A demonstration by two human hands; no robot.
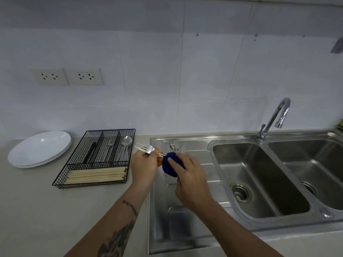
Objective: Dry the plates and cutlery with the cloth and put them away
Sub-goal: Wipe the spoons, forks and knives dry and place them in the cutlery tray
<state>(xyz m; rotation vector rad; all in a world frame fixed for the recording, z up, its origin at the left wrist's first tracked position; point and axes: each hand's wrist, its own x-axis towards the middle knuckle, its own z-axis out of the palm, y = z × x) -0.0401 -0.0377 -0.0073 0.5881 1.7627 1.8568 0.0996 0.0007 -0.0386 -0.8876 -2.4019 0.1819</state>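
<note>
Two bare forearms and hands, no sleeves in view.

The left forearm (118,225) carries dark tattoo work: a thin line of script-like marks running slantwise near the wrist, and lower down a larger, denser inked patch with ragged, feathery edges that runs off the bottom edge. The right forearm (241,229) shows no markings. The left hand (143,166) and the right hand (191,179) wear no gloves, rings, watch or bands on the sides that show.

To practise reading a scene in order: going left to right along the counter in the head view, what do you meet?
Stack of white plates → black wire cutlery tray → left hand holding a fork → right hand with blue cloth → tap
</note>
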